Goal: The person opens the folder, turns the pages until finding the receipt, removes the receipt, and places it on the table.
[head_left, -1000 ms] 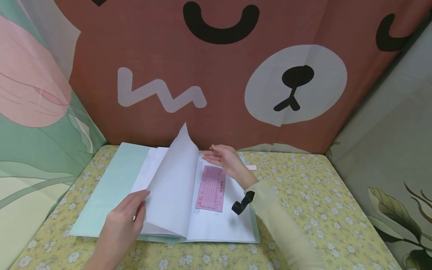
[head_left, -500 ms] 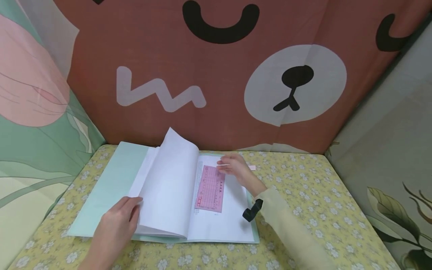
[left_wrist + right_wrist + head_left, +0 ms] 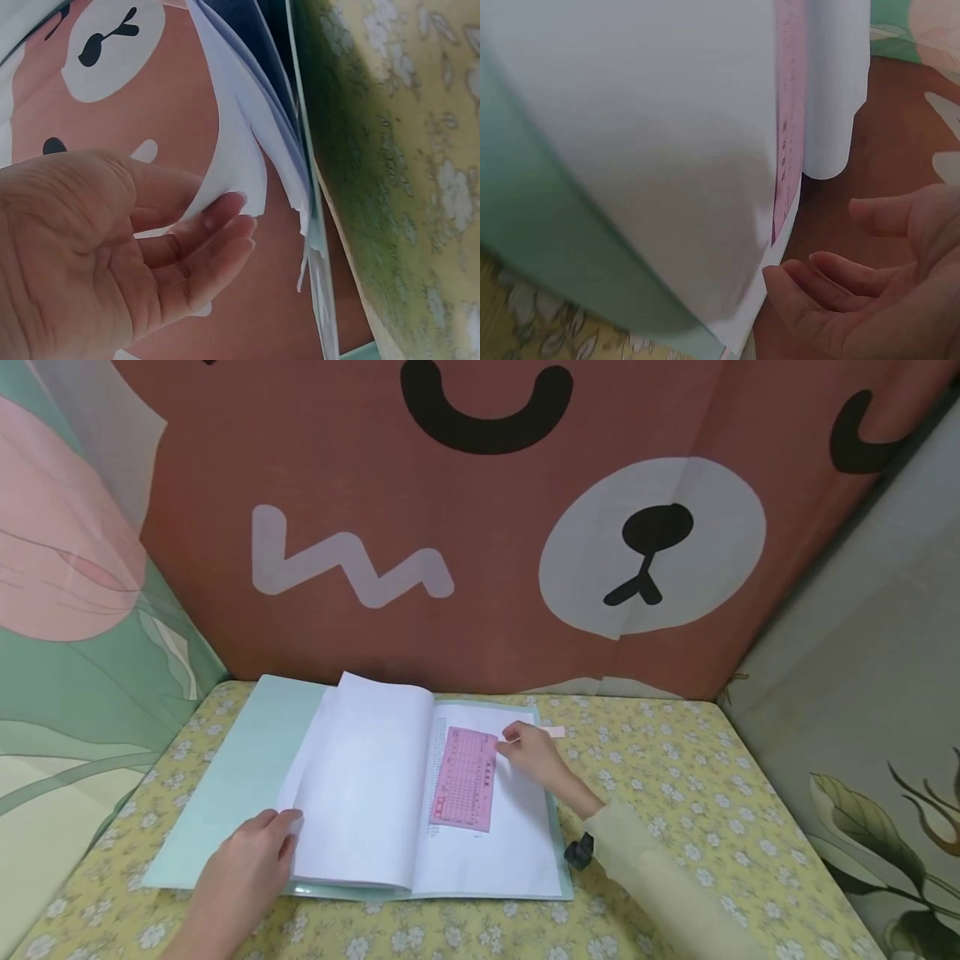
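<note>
A light green folder (image 3: 232, 777) lies spread on the table with white sheets inside. Between thumb and fingers, my left hand (image 3: 243, 864) pinches the edge of a turned white page (image 3: 363, 777); the left wrist view shows that grip on the page (image 3: 240, 157). On the right-hand sheet (image 3: 517, 847) lies a pink printed slip (image 3: 462, 781). My right hand (image 3: 536, 753) is over that sheet, fingertips by the slip's upper right corner. In the right wrist view, the right hand's fingers (image 3: 780, 289) curve loosely, the thumb apart from them, nothing held.
The table (image 3: 675, 827) wears a yellow flowered cloth. A small pale pink tab (image 3: 553, 732) sticks out past the folder's right edge. Behind the table hangs a brown cloth (image 3: 375, 635) with a bear print. A black strap (image 3: 579, 851) is on the right wrist.
The left hand has drawn the page down and leftward, so its raised corner now lies lower. The right hand has moved right and slightly down from the page fold to the slip's corner.
</note>
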`<state>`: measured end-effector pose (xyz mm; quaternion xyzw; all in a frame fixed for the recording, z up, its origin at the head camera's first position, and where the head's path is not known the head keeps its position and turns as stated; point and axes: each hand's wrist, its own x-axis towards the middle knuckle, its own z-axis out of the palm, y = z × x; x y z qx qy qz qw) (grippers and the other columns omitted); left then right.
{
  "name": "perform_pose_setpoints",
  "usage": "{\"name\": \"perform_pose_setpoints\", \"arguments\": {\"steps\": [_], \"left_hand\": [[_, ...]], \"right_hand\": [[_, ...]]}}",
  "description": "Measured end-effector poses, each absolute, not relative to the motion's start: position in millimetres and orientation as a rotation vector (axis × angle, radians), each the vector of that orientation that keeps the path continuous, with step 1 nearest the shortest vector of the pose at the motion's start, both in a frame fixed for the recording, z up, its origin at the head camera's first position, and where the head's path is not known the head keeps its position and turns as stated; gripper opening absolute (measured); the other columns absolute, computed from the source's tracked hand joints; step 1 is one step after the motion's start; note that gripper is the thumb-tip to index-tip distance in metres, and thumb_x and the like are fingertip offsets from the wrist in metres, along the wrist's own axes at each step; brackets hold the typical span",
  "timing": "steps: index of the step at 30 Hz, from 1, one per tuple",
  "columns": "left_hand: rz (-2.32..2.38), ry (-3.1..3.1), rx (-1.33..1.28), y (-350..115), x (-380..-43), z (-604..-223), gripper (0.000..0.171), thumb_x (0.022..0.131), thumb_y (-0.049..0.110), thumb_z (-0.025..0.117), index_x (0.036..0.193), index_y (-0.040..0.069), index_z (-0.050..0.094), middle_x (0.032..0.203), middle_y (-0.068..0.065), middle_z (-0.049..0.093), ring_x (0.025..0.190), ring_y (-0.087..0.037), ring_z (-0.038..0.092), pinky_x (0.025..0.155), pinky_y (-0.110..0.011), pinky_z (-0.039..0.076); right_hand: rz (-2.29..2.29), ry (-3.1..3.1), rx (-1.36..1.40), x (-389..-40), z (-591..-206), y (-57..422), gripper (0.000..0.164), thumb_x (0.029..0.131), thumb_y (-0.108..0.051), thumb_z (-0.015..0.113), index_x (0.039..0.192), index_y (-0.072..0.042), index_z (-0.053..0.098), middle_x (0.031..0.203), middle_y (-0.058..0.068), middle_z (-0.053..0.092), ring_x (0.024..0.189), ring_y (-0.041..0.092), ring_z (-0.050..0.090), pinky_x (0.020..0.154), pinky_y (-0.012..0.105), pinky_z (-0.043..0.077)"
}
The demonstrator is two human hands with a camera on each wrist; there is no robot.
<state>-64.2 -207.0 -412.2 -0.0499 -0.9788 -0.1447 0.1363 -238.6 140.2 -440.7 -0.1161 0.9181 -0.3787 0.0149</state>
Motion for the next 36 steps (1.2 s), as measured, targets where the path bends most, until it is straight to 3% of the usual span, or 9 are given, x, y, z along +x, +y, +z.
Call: {"name": "perform_pose_setpoints", "arguments": {"steps": [7, 11, 17, 20, 24, 27, 31, 36], "left_hand": [[-0.3, -2.948, -0.15, -209.3, -68.4, -420.7, 0.022, 0.083, -0.005, 0.079, 0.104, -0.003, 0.073, 0.07, -0.006, 0.057, 0.059, -0.02, 0.052, 0.047, -0.034, 0.049], [-0.21, -3.015, -0.173, -210.9, -69.3, -426.2, 0.024, 0.084, 0.0, 0.08, 0.106, 0.001, 0.071, 0.071, -0.005, 0.057, 0.061, -0.021, 0.053, 0.047, -0.036, 0.051], [-0.072, -2.967, -0.237, -209.9, -67.9, -436.8, 0.02, 0.085, 0.0, 0.08, 0.099, 0.002, 0.066, 0.078, -0.01, 0.052, 0.065, -0.024, 0.047, 0.047, -0.034, 0.047], [-0.044, -2.914, -0.317, -206.8, -68.7, -441.3, 0.027, 0.084, -0.004, 0.081, 0.107, 0.0, 0.068, 0.098, -0.019, 0.055, 0.081, -0.032, 0.056, 0.056, -0.04, 0.054], [-0.118, -2.907, -0.528, -202.1, -73.2, -443.9, 0.053, 0.08, -0.013, 0.079, 0.129, 0.002, 0.067, 0.137, -0.024, 0.056, 0.12, -0.048, 0.058, 0.084, -0.058, 0.058], [-0.19, -2.946, -0.651, -198.5, -75.3, -443.7, 0.054, 0.082, -0.015, 0.074, 0.133, 0.001, 0.066, 0.142, -0.023, 0.058, 0.127, -0.049, 0.056, 0.094, -0.06, 0.055], [-0.273, -3.01, -0.649, -192.2, -75.6, -443.2, 0.039, 0.095, 0.004, 0.071, 0.133, -0.001, 0.065, 0.136, -0.024, 0.062, 0.124, -0.047, 0.06, 0.095, -0.058, 0.055], [-0.324, -3.053, -0.6, -185.4, -75.1, -441.9, 0.046, 0.102, 0.025, 0.067, 0.137, -0.003, 0.062, 0.14, -0.029, 0.058, 0.126, -0.049, 0.058, 0.094, -0.061, 0.054]], "right_hand": [[-1.118, 2.814, -0.394, -231.2, -441.8, 144.9, 0.033, 0.099, -0.015, 0.07, 0.12, 0.009, 0.066, 0.114, 0.022, 0.07, 0.105, 0.035, 0.068, 0.085, 0.044, 0.06], [-1.382, 2.58, -0.166, -233.8, -442.8, 146.8, 0.033, 0.099, -0.014, 0.069, 0.123, 0.009, 0.064, 0.112, 0.019, 0.069, 0.101, 0.031, 0.07, 0.082, 0.038, 0.061], [-1.743, 2.15, 0.108, -239.7, -445.2, 148.7, 0.04, 0.101, -0.003, 0.063, 0.134, 0.016, 0.052, 0.123, 0.029, 0.063, 0.104, 0.037, 0.072, 0.088, 0.04, 0.062], [-1.854, 2.003, 0.17, -241.2, -446.6, 149.3, 0.038, 0.1, 0.003, 0.061, 0.133, 0.018, 0.05, 0.119, 0.03, 0.063, 0.1, 0.035, 0.072, 0.089, 0.039, 0.061], [-1.926, 1.887, 0.222, -244.2, -448.5, 147.0, 0.032, 0.099, 0.006, 0.062, 0.128, 0.017, 0.057, 0.11, 0.025, 0.069, 0.091, 0.026, 0.074, 0.085, 0.035, 0.062], [-1.926, 1.857, 0.238, -245.5, -448.2, 142.7, 0.029, 0.099, 0.005, 0.063, 0.126, 0.015, 0.063, 0.108, 0.023, 0.072, 0.088, 0.022, 0.074, 0.082, 0.031, 0.062], [-1.772, 2.121, 0.088, -244.2, -448.4, 135.6, 0.035, 0.097, -0.004, 0.07, 0.128, 0.011, 0.062, 0.11, 0.02, 0.071, 0.093, 0.022, 0.071, 0.081, 0.032, 0.061], [-1.095, 2.777, -0.506, -240.2, -448.9, 129.5, 0.062, 0.088, -0.02, 0.084, 0.137, 0.007, 0.058, 0.131, 0.022, 0.062, 0.121, 0.036, 0.06, 0.103, 0.048, 0.052]]}}
